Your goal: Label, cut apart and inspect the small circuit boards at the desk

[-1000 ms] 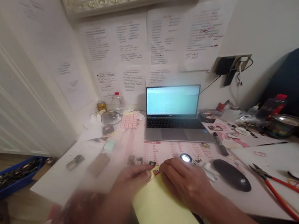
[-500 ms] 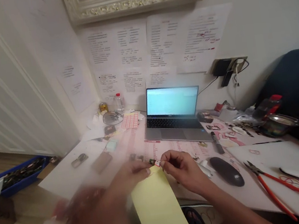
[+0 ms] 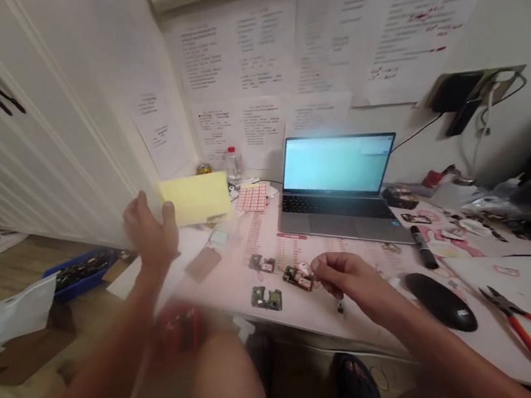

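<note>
The right hand (image 3: 348,274) curls half-closed just beside a small green circuit board (image 3: 298,278) near the white bench's front edge (image 3: 314,334) (thin, stiff, fragile: best taken by its edges); whether it pinches anything, I cannot tell. The left hand (image 3: 149,232) stands open beside a pale yellow paper sheet (image 3: 196,199).

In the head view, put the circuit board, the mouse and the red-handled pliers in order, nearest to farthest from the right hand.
1. Circuit board: on the desk, just left of the right hand, by its fingertips.
2. Mouse: on the desk, to the hand's right.
3. Red-handled pliers: farther right, beyond the mouse.
</note>
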Available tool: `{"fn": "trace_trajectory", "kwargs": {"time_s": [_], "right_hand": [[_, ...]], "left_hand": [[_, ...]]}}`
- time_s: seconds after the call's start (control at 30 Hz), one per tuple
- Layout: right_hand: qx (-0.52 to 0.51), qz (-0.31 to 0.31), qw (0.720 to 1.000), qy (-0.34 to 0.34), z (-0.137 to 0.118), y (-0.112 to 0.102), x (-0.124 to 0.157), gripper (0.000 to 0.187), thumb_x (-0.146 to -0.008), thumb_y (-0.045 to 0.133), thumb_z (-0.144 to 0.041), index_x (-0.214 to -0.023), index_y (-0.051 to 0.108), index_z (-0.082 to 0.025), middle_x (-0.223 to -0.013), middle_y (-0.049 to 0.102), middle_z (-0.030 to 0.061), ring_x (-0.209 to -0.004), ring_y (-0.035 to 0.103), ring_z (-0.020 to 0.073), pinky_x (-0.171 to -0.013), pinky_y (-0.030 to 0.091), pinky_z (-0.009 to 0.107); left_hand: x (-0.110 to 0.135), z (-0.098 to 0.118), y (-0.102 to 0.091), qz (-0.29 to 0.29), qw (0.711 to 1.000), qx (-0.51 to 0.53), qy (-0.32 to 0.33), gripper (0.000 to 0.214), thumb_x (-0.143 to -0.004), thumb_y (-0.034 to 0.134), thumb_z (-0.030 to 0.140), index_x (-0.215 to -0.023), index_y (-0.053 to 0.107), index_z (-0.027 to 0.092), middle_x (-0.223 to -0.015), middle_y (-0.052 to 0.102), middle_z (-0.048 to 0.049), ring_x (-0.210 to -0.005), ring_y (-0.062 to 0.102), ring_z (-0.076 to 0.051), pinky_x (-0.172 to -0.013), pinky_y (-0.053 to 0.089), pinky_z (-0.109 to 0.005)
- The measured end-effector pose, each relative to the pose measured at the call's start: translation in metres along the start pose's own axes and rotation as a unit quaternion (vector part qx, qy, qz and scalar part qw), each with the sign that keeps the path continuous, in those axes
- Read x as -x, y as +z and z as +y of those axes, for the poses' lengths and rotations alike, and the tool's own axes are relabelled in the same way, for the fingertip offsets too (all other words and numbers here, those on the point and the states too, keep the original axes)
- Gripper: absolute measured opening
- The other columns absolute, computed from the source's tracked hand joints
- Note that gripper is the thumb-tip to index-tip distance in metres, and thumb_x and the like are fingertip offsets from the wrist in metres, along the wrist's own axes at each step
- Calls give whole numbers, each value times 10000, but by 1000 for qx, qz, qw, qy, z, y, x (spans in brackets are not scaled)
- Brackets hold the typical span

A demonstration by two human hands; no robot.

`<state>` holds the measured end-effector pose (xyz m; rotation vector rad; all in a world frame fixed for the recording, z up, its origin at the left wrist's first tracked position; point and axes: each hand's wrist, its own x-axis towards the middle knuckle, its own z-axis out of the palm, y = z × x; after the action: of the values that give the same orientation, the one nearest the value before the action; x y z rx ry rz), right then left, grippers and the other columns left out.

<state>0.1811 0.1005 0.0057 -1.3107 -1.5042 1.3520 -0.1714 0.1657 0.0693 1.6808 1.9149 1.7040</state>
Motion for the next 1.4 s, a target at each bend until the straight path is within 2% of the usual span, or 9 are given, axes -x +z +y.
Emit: {"fn": "trace_trajectory", "kwargs": {"time_s": [0.1,0.27,0.43,0.63,0.73,0.83,0.97,1.17,1.4], "right_hand": [[51,-40,998,10,4,12,-9,410,-805,730,-586,-669,623,-214,-587,528,-26,-555,408,127,-531,300,276],[111,-82,990,4,9,40,-30,213,-767,726,-394,-664,703,-209,-642,619,-6,-660,503,167,-627,360,296],[92,-32,995,-5,11,46,-40,313,-822,688,-478,-658,622,-220,-636,590,-15,-636,483,158,-612,351,293],[16,43,999,4,5,21,-31,457,-818,717,-652,-692,577,-235,-567,554,-29,-540,466,142,-555,347,293],[-27,84,996,2,-1,11,-27,463,-780,774,-653,-716,614,-223,-554,528,-42,-516,413,117,-524,305,279],[-70,109,992,-5,-9,14,-23,513,-778,778,-686,-679,582,-222,-552,507,-41,-508,390,102,-511,301,271],[-194,68,978,38,-22,33,-11,564,-697,887,-676,-678,585,-201,-624,517,-33,-516,389,80,-475,269,245],[-278,-21,952,128,-29,58,5,621,-562,992,-645,-896,760,-175,-768,576,-25,-512,402,48,-442,207,216],[-290,-47,943,156,-21,65,2,621,-554,994,-638,-914,789,-175,-760,573,-30,-513,389,42,-440,201,203]], "left_hand": [[61,-20,-4,-18,995,-54,79,433,-984,681,360,-1342,665,116,-1454,631,-180,-1430,515,-342,-1243,363,-492],[153,-36,3,-354,921,0,161,173,-1021,637,260,-1132,770,253,-1253,747,-83,-1178,699,-239,-1034,560,-396],[148,-21,18,-447,864,-20,230,474,-930,786,245,-1389,669,249,-1513,616,-127,-1416,553,-314,-1193,461,-484],[146,9,22,-545,790,-101,263,280,-989,637,136,-1243,739,198,-1136,734,-127,-1063,680,-319,-948,547,-467],[149,18,21,-503,854,-26,132,339,-993,569,130,-1261,751,231,-1138,772,-126,-1076,706,-317,-973,535,-454],[149,24,27,-364,905,138,-171,301,-938,667,212,-1226,752,233,-1158,789,-112,-1131,723,-310,-985,555,-423],[149,37,39,-225,773,362,-471,207,-793,760,168,-1000,749,165,-1087,805,-135,-1049,756,-283,-906,603,-382],[154,52,40,-194,696,491,-486,543,-598,745,47,-1125,771,176,-1230,807,-112,-1162,734,-271,-1040,565,-373],[155,53,39,-231,695,492,-471,360,-699,771,147,-1059,778,148,-1114,832,-139,-1047,784,-300,-1055,566,-443]]}}
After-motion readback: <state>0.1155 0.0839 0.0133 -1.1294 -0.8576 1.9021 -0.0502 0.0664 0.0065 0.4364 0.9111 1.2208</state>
